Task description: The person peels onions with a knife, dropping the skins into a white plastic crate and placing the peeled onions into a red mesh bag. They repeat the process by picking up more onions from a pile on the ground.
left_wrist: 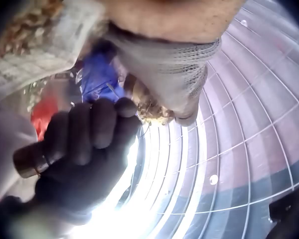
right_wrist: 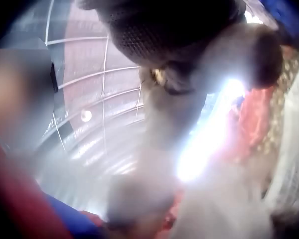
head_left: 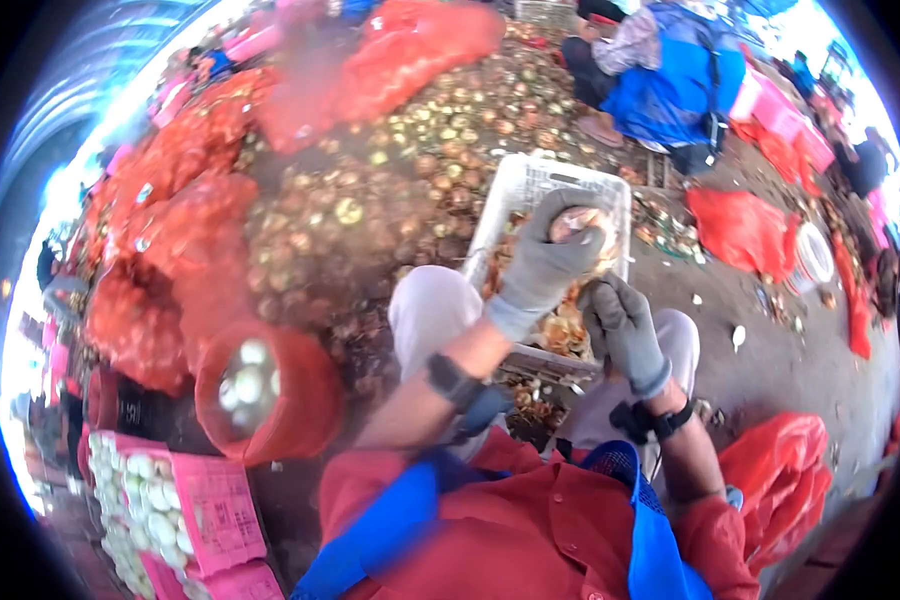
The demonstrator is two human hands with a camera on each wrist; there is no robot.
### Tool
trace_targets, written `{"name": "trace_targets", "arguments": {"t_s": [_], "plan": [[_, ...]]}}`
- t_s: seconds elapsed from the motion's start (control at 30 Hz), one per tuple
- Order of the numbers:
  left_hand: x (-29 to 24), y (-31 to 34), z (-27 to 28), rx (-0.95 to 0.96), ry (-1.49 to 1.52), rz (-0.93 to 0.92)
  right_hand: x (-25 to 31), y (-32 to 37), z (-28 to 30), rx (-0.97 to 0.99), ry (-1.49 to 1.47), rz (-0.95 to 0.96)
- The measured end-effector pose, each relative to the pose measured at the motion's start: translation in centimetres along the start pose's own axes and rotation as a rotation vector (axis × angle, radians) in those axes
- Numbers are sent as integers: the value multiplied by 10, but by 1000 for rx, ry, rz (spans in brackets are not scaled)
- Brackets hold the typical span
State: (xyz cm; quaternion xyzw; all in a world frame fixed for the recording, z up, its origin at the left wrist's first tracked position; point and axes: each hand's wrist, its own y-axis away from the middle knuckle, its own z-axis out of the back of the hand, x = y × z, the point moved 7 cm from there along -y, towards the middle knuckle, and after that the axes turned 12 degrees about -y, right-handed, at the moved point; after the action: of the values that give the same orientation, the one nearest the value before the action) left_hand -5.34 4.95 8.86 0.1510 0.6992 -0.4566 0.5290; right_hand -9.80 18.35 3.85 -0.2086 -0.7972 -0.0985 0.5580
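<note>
My gloved left hand (head_left: 548, 262) grips an onion (head_left: 578, 222) above a white crate (head_left: 560, 170), with its fingers and thumb around the bulb. In the left wrist view, roots and loose dry skin show on the onion (left_wrist: 152, 110). My gloved right hand (head_left: 625, 328) is just below and to the right, fingers curled around the brown handle (left_wrist: 30, 160) of a small knife. The knife's blade is mostly hidden; only a thin sliver shows by the fingers. Loose onion skins (head_left: 567, 332) lie inside the crate, between my knees.
Unpeeled onions (head_left: 360, 215) cover the ground ahead and left, beside red mesh sacks (head_left: 190, 220). Peeled white onions fill a red bucket (head_left: 305, 395) and a pink crate (head_left: 220, 510) at left. A red bag (head_left: 745, 232), a white bucket (head_left: 812, 255) and a seated person (head_left: 660, 70) are to the right.
</note>
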Motion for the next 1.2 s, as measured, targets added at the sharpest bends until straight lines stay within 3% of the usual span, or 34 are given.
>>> {"name": "trace_targets", "arguments": {"t_s": [0.03,0.07,0.13,0.17,0.23,0.3,0.37,0.4,0.5,0.57,0.63,0.67,0.7,0.77,0.83,0.9,0.97,1.03,1.1,1.17,1.2], "plan": [[3,1,-4,-61,56,20,-2,8,-11,1,-287,-122],[6,2,-4,-75,43,18,3,11,-18,18,-292,-129],[6,-2,4,-162,-109,-37,2,12,-30,-13,-716,-284],[4,-4,3,-166,-120,-49,-1,16,-23,3,-718,-279],[-6,-4,9,-166,-95,-125,-5,31,46,-238,-89,-92],[-26,-1,22,-251,-210,-224,6,14,73,-421,525,157],[2,0,17,-267,-137,-143,48,7,13,-374,191,341],[2,3,9,-218,-178,-163,44,6,4,-355,158,181],[-19,7,-3,-21,-328,-280,-6,-22,46,-344,44,226],[-17,8,1,17,-367,-296,10,-21,36,-322,135,167],[-8,11,11,16,382,143,19,-18,28,-254,-1,233],[-12,16,16,35,810,157,30,-16,18,-250,-10,273],[-9,16,16,32,808,159,39,-15,11,-207,-38,255],[-8,18,-7,365,748,162,30,-25,31,-189,-53,251],[-10,19,1,316,587,96,21,-38,70,-236,70,262],[-51,26,12,212,-327,-374,20,-41,75,-288,192,269],[-54,31,11,222,-376,-358,35,-40,48,-275,129,439],[-37,27,17,237,-333,-156,55,-28,30,-252,179,423],[-20,20,26,208,-227,-129,55,-25,24,-206,315,243],[-5,19,25,250,-239,-45,53,-23,30,-247,325,238],[-5,19,25,223,-264,-106,49,-23,31,-244,295,133]]}}
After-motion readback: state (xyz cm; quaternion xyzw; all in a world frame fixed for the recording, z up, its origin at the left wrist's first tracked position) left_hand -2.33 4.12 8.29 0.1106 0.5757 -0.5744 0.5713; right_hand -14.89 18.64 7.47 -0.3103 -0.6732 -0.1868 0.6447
